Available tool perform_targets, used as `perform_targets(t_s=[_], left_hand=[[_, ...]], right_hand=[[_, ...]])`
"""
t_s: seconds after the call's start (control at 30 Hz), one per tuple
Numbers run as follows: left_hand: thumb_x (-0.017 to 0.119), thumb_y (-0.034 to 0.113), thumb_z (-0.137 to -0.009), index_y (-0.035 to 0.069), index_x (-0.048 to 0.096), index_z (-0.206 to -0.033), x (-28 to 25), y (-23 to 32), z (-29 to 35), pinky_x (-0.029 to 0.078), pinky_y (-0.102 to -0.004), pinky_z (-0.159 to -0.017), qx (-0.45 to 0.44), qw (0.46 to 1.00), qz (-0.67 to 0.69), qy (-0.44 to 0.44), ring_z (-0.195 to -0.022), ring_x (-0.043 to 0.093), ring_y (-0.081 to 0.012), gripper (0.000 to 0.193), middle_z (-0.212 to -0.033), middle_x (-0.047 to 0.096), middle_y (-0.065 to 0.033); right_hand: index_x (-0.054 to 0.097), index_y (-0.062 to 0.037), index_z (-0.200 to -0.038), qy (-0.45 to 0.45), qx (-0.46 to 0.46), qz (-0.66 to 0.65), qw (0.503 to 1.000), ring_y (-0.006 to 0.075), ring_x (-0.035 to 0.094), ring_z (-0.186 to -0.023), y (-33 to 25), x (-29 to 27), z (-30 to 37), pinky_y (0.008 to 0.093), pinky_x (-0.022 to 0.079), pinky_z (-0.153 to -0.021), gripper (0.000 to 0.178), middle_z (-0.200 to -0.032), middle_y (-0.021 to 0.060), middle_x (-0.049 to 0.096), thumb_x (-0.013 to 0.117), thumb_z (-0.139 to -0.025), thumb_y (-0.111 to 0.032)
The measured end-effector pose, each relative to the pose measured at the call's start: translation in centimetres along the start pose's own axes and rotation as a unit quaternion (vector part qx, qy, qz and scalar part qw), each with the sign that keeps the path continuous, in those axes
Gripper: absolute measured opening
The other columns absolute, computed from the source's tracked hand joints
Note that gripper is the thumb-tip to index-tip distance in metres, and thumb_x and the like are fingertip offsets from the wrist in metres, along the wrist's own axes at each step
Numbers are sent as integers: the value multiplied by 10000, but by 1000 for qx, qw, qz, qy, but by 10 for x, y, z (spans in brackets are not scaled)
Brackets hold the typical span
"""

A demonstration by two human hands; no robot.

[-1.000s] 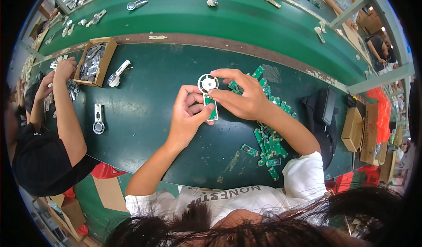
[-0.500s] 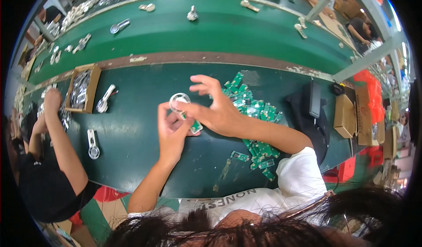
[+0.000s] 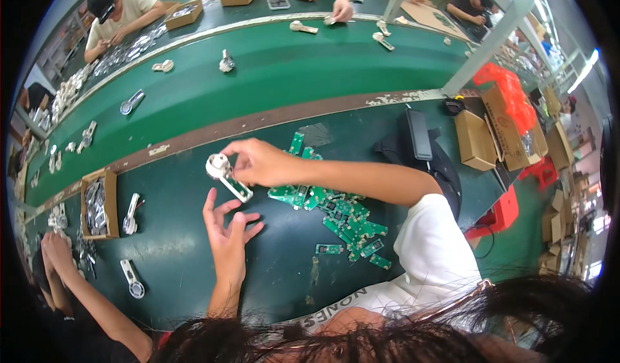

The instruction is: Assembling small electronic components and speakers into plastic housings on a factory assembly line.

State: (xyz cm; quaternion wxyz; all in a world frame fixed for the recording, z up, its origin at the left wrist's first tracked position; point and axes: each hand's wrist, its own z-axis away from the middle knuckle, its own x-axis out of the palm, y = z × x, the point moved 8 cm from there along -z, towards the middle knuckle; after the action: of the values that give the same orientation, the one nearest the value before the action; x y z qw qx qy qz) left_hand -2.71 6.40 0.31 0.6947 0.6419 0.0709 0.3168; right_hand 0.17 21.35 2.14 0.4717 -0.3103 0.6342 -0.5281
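My right hand (image 3: 270,164) pinches a white plastic housing (image 3: 218,165) with a round ring-shaped head and a slim handle. A green circuit board (image 3: 240,188) shows along the handle. Just below, my left hand (image 3: 227,239) is open and holds nothing, its fingers spread apart from the housing. Under and beyond my right forearm lies a loose pile of green circuit boards (image 3: 349,219). Two similar white pieces rest on the bench to the left: one piece (image 3: 133,279) nearer me, another piece (image 3: 131,214) beside a cardboard box (image 3: 112,201) of silvery parts.
Beyond the bench's raised brown edge (image 3: 258,116) runs a green conveyor belt (image 3: 187,95) carrying several white pieces. A dark phone-like device (image 3: 418,135) and black bag (image 3: 445,179) lie at right, near open cardboard boxes (image 3: 476,145). A co-worker's hands (image 3: 57,252) work at left.
My left hand has let go of the housing and opened. My right hand now holds the housing, raised farther from me and to the left. The whole view has swung right.
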Motion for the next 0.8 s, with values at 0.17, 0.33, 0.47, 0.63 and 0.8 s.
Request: perform_targets(t_s=[0.17,0.33,0.47,0.63,0.8], left_hand=[[547,57,-917,60,445,-1282,-8,0,-2,524,-227,-640,55,988,-141,-44,-761,584,-110,379,-946,557,-44],[636,58,-842,53,632,-1034,41,16,5,492,-281,-565,234,866,-436,-72,-602,592,-163,191,-804,623,-71],[690,144,-799,91,606,-1152,21,18,7,504,-339,-724,288,763,-579,-12,-915,618,-255,366,-1067,615,-101],[719,262,-779,188,502,-1349,31,17,0,271,-542,-1056,308,705,-634,-75,-1351,312,-362,615,-1442,381,-128],[655,287,-833,287,497,-1350,53,-6,5,189,-704,-1017,335,655,-652,-182,-1383,281,-307,541,-1491,338,-63]], right_hand=[[654,-5,-1042,154,52,256,953,236,657,-637,36,-115,-72,342,538,-644,382,-760,144,669,717,-723,-205],[616,-14,-1050,338,145,446,816,366,655,-923,87,-301,-103,463,530,-788,395,-997,223,661,696,-751,-260],[593,-104,-1123,424,131,476,759,381,545,-1094,89,-304,-116,481,476,-872,306,-1125,186,576,593,-838,-215],[512,-154,-1286,339,-143,604,707,331,498,-1073,59,-188,-140,493,423,-853,458,-1234,167,487,598,-851,-270],[436,-85,-1344,341,67,550,759,322,480,-1119,64,-165,-175,505,377,-904,569,-1183,187,522,589,-870,-359]])
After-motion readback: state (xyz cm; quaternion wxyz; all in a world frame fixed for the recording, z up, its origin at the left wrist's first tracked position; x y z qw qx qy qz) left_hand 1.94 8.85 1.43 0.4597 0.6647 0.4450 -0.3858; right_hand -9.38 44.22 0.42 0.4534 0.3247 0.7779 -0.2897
